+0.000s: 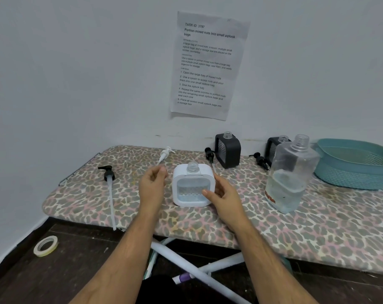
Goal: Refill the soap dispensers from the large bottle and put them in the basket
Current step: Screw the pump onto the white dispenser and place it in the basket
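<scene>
Soap dispensers stand on a leopard-print tabletop (317, 233) that crosses the frame from centre left to lower right, its rounded end at the left and its near edge running down toward the lower right corner. A teal basket (352, 172) sits at the right edge of the frame, against the wall. Just left of it the large bottle (292, 174), clear and uncapped, stands about a third full of liquid. Two black dispensers, both with open necks, stand at the back: one (227, 150) right of centre, the other (273, 148) partly hidden behind the large bottle. The white dispenser (194, 185) stands in the middle of the frame, neck open, a little liquid showing low in its window.

The right hand (223, 194) comes up from the bottom of the frame and holds the white dispenser's right side, thumb across the front and fingers curled behind it. The left hand (152, 185) is raised just left of the dispenser, apart from it, thumb and fingertips pinching the tube of the white pump (165, 153), whose head points up and away toward the wall.

A black pump (108, 174) with a long tube lies at centre left, the tube's tip reaching past the tabletop's near edge. Two smaller black pumps (209, 153) (260, 160) lie beside the black dispensers. Bare cloth lies open in front of the white dispenser and across the lower right. A paper sheet (208, 64) hangs on the wall; a tape roll (46, 245) lies on the dark floor at lower left.
</scene>
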`<act>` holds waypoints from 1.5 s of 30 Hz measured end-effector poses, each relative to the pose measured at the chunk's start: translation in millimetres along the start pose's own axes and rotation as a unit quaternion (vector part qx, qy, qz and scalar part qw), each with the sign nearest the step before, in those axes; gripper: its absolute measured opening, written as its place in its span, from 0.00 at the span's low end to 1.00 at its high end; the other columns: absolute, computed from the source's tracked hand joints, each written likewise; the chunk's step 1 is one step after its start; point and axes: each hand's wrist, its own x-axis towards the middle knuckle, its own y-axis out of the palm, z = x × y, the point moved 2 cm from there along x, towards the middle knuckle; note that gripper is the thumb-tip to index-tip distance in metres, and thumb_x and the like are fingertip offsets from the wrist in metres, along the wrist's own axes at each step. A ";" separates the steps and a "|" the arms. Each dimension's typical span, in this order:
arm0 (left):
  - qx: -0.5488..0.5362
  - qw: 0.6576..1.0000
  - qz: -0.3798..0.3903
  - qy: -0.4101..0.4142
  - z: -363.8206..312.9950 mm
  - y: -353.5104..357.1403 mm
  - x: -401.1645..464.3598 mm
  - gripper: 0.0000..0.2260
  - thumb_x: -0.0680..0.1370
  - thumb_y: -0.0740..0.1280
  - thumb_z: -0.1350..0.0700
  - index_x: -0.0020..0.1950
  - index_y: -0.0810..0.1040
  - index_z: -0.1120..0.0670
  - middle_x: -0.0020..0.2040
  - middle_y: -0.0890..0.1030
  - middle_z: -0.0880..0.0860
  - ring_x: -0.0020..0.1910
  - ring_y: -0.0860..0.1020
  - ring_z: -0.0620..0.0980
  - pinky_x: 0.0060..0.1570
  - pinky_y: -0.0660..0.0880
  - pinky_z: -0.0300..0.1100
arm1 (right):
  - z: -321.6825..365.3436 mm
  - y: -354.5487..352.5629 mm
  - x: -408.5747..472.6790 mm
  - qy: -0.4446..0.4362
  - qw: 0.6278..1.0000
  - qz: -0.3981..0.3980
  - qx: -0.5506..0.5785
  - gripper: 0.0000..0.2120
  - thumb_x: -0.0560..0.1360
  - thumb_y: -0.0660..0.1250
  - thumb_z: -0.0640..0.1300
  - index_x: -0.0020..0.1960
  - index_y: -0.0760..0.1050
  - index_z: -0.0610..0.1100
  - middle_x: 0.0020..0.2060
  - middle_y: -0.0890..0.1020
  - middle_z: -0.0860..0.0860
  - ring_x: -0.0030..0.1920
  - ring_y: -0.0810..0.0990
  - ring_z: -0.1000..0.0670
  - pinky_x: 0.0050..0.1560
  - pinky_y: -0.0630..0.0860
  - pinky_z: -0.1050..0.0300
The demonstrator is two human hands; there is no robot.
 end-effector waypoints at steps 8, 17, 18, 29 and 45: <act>0.205 0.975 -0.028 0.080 -14.9 11.3 53.5 0.12 0.78 0.70 0.54 0.60 0.81 0.56 0.51 0.82 0.48 0.49 0.79 0.45 0.53 0.78 0.44 | -4.0 1.2 1.4 -0.012 1.000 -0.001 0.007 0.24 0.76 0.70 0.35 0.70 0.72 0.49 0.58 0.82 0.56 0.58 0.81 0.59 0.59 0.79 0.59; 0.470 0.877 0.009 0.103 -15.3 38.2 133.2 0.22 0.76 0.72 0.48 0.66 0.78 0.59 0.60 0.82 0.55 0.57 0.80 0.54 0.58 0.76 0.47 | -7.9 0.4 2.8 -0.007 1.000 -0.004 0.011 0.25 0.76 0.70 0.35 0.71 0.72 0.49 0.59 0.81 0.58 0.59 0.80 0.60 0.59 0.78 0.60; 0.505 0.858 0.015 0.096 -12.5 42.0 139.4 0.22 0.77 0.71 0.47 0.65 0.78 0.59 0.59 0.83 0.55 0.55 0.80 0.54 0.53 0.75 0.46 | -8.5 0.1 2.9 -0.005 1.000 -0.005 0.014 0.26 0.76 0.70 0.34 0.71 0.71 0.47 0.60 0.81 0.57 0.59 0.80 0.59 0.60 0.78 0.59; 0.635 0.770 0.037 0.059 11.6 57.5 180.0 0.21 0.76 0.68 0.38 0.53 0.80 0.56 0.49 0.83 0.55 0.49 0.80 0.56 0.54 0.76 0.50 | -12.4 0.2 3.7 -0.004 1.000 0.003 -0.005 0.27 0.76 0.71 0.37 0.73 0.70 0.50 0.62 0.80 0.60 0.60 0.79 0.62 0.61 0.78 0.60; 0.451 0.886 0.037 0.102 -33.1 55.9 114.3 0.11 0.73 0.75 0.49 0.50 0.85 0.55 0.35 0.80 0.47 0.28 0.73 0.39 0.27 0.62 0.34 | -5.0 1.4 0.5 -0.008 1.000 -0.010 -0.006 0.26 0.75 0.72 0.37 0.71 0.72 0.48 0.60 0.81 0.58 0.60 0.80 0.59 0.63 0.77 0.54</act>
